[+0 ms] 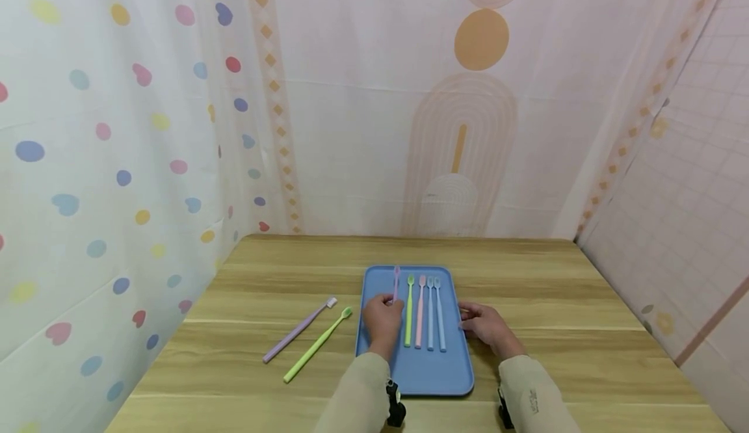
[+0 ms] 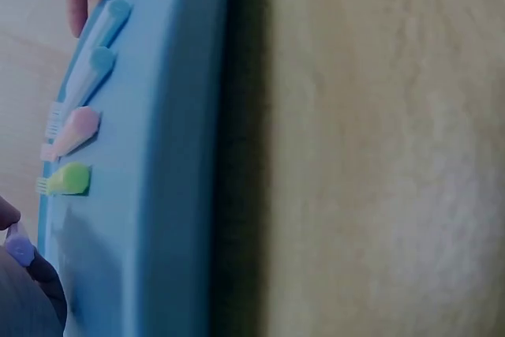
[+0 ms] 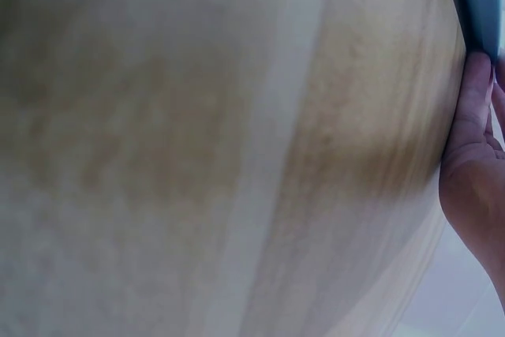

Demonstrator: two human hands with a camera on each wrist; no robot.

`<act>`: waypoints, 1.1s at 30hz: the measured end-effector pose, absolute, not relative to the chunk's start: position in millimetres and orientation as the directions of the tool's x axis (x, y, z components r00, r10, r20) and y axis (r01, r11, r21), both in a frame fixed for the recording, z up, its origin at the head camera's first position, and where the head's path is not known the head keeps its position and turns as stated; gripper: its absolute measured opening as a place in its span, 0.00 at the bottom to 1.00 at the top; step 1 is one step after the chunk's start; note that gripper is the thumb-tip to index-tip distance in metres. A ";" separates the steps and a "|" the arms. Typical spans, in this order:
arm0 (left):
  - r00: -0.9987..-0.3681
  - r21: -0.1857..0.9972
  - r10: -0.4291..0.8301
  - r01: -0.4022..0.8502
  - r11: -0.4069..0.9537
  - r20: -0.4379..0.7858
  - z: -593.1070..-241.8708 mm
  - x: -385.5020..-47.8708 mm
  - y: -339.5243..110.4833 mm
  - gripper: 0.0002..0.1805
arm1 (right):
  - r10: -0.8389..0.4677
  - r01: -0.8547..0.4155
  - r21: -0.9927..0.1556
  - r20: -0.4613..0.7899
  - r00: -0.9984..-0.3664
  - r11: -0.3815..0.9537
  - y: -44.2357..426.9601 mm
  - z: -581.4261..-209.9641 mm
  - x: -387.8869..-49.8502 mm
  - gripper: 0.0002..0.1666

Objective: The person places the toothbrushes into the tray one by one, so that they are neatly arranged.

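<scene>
In the head view the left hand (image 1: 383, 321) pinches a purple toothbrush (image 1: 396, 278) over the left part of a blue tray (image 1: 430, 381). To its right lie a green toothbrush (image 1: 409, 313), a pink toothbrush (image 1: 419, 316) and two blue toothbrushes (image 1: 430, 319), side by side with their heads toward the far edge. The left wrist view shows the purple toothbrush (image 2: 20, 245) between thumb and finger. My right hand (image 1: 488, 328) touches the tray's right rim, its fingers fairly straight; the right wrist view shows that hand (image 3: 477, 163) against the tray's side (image 3: 477, 5).
Left of the tray, a purple toothbrush (image 1: 298, 330) and a green toothbrush (image 1: 318, 345) lie slanted on the wooden table (image 1: 515, 257). Patterned curtains (image 1: 351, 127) hang behind the table and on both sides.
</scene>
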State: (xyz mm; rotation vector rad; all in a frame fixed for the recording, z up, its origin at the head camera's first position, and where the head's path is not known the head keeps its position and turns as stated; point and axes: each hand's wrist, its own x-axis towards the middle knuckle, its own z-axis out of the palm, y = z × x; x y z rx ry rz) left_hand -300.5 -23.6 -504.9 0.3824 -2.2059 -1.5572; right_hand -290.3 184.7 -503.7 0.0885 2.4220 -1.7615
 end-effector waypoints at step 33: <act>-0.935 0.872 -0.326 -0.043 0.488 0.136 -505.8 -301.0 -23.8 0.05 | -0.020 0.149 -0.938 -0.163 -0.986 0.314 183.9 -502.6 -291.3 0.29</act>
